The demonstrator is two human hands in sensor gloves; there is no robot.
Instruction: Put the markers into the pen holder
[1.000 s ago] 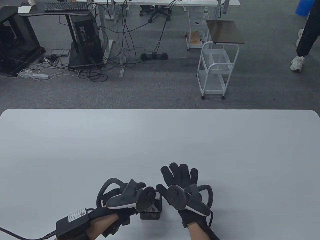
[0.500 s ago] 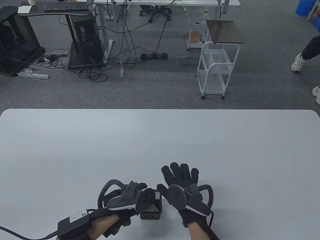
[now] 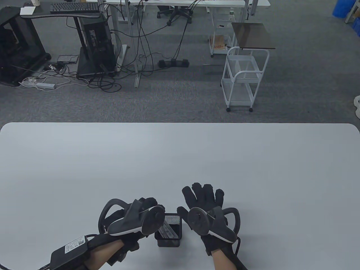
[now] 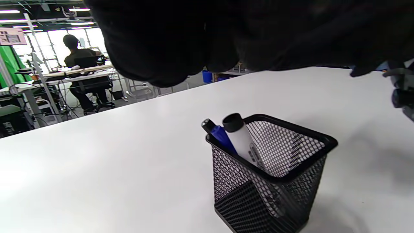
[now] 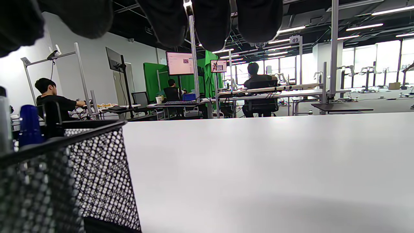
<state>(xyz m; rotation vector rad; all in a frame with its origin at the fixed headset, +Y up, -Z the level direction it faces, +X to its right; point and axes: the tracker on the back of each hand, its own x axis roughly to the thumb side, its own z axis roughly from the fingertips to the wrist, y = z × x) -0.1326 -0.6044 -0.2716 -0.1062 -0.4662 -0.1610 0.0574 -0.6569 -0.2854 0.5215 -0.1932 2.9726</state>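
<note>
Flanking the pen holder (image 3: 168, 230) on the table (image 3: 180, 157), the left hand (image 3: 137, 218) hangs curled and empty beside it, the right hand (image 3: 206, 206) lies flat with fingers spread. Leaning inside the holder are a blue marker (image 4: 220, 136) and a white marker (image 4: 242, 140).

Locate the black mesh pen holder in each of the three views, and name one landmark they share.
Table view: pen holder low and centre, between left hand and right hand.
Left wrist view: lower right of centre, holding a blue marker and a white marker.
Right wrist view: bottom left corner.
Shared landmark: the white table.
</note>
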